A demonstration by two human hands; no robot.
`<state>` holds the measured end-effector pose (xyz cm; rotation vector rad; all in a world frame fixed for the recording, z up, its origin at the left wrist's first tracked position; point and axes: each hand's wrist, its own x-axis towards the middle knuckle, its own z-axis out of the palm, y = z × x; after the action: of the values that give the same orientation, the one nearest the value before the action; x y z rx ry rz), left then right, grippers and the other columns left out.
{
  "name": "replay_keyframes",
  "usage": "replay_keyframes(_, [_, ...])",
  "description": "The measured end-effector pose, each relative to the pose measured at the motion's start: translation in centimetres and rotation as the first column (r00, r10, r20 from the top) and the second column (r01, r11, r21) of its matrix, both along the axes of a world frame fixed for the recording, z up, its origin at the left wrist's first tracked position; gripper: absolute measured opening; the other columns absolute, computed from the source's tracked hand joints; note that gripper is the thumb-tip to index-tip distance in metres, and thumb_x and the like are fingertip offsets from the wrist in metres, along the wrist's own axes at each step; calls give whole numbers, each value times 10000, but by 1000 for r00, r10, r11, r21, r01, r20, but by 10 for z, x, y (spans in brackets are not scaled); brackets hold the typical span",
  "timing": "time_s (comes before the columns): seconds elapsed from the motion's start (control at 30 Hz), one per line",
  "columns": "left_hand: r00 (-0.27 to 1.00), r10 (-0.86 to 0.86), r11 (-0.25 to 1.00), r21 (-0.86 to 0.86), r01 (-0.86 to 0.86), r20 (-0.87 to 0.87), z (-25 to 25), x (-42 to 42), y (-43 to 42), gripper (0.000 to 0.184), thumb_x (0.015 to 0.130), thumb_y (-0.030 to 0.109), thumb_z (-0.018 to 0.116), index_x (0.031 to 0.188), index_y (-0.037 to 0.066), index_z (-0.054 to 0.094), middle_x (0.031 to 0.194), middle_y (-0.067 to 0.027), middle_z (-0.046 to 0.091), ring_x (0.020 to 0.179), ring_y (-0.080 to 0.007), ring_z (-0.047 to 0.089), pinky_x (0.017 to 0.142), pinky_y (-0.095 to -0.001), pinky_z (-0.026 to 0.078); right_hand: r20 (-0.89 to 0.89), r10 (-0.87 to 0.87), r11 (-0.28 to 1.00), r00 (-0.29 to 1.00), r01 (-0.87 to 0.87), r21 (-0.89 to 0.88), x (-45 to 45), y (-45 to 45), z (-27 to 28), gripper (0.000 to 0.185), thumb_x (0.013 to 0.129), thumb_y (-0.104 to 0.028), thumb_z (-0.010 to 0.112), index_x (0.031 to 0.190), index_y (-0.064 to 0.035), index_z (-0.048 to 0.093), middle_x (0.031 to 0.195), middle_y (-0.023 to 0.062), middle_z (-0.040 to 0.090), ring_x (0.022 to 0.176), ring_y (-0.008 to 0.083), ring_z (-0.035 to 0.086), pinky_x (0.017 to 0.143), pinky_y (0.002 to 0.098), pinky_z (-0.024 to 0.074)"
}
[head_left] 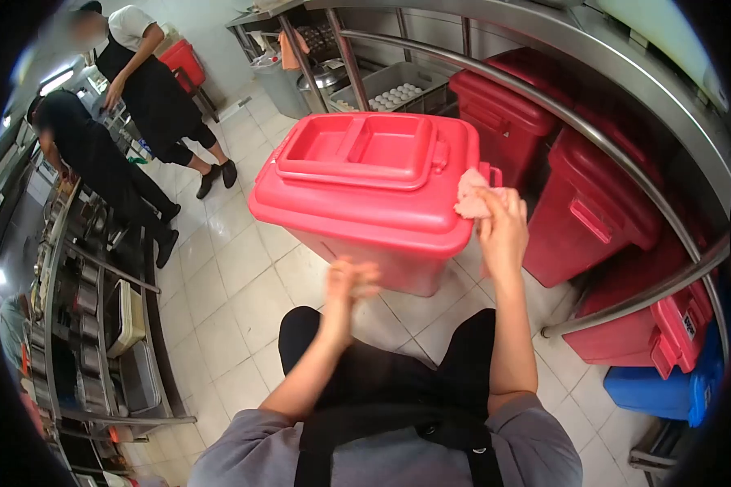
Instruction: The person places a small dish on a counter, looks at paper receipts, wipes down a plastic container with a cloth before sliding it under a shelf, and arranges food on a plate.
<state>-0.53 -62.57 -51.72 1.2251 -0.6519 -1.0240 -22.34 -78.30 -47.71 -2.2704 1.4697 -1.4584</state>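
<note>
A large pink-red plastic bin (pixel 349 207) stands on the floor in front of me, its lid closed. Two shallow recesses mark the raised panel on top. My right hand (pixel 503 231) pinches a pale pink cloth (pixel 473 195) against the lid's right end, close to the side handle. In front of the bin's near wall is my left hand (pixel 348 288), raised and smeared by motion. No object shows in it, but how far its fingers are closed is unclear.
More red bins (pixel 597 203) and a blue bin (pixel 658 385) sit under the steel counter and its curved rail (pixel 544 97) at right. A grey crate (pixel 434 81) holds eggs. Two people in dark aprons stand at left, near shelves of metal pans (pixel 87 296).
</note>
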Motion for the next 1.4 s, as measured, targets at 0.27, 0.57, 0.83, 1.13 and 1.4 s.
replay_keyframes(0.27, [937, 330, 939, 66, -338, 115, 11, 207, -42, 555, 910, 497, 532, 1298, 106, 468, 1084, -48, 595, 1092, -175, 525, 878, -394, 447, 97, 76, 996, 992, -71, -57, 45, 2, 27, 373, 721, -9, 613, 1083, -98, 625, 1075, 102, 551, 981, 313, 517, 859, 415, 453])
replay_keyframes(0.57, [976, 104, 972, -187, -140, -189, 10, 129, -17, 325, 948, 291, 536, 1076, -7, 538, 1052, -122, 642, 927, -202, 653, 794, -369, 577, -33, -54, 996, 998, 52, -69, 38, -60, 28, 369, 730, 4, 575, 1061, -144, 646, 1076, 98, 567, 974, 325, 518, 857, 423, 458])
replay_keyframes(0.83, [964, 158, 967, -162, -194, -214, 8, 44, 1, 258, 964, 223, 519, 1125, 31, 457, 1167, -114, 584, 1049, -222, 611, 900, -432, 528, 432, 562, 776, 706, -630, 21, 205, 65, 8, 230, 852, -76, 492, 967, -134, 683, 1065, 58, 596, 1091, 255, 526, 906, 380, 449])
replay_keyframes(1.13, [971, 88, 970, -201, -134, -222, 14, 36, 1, 253, 952, 229, 552, 1105, 30, 520, 1124, -113, 620, 1016, -220, 631, 908, -393, 522, 32, 87, 983, 996, -80, -163, 45, -68, 10, 280, 753, 9, 529, 975, -76, 676, 1048, 125, 619, 955, 337, 560, 873, 403, 439])
replay_keyframes(1.4, [782, -621, 710, 383, 591, -55, 85, 4, 85, 324, 941, 282, 543, 1041, -25, 570, 933, -229, 671, 789, -299, 692, 648, -351, 572, 772, 347, 900, 532, -422, -113, 56, -119, -55, 335, 935, -92, 510, 1259, -5, 507, 1170, 83, 614, 1065, 152, 577, 906, 285, 457])
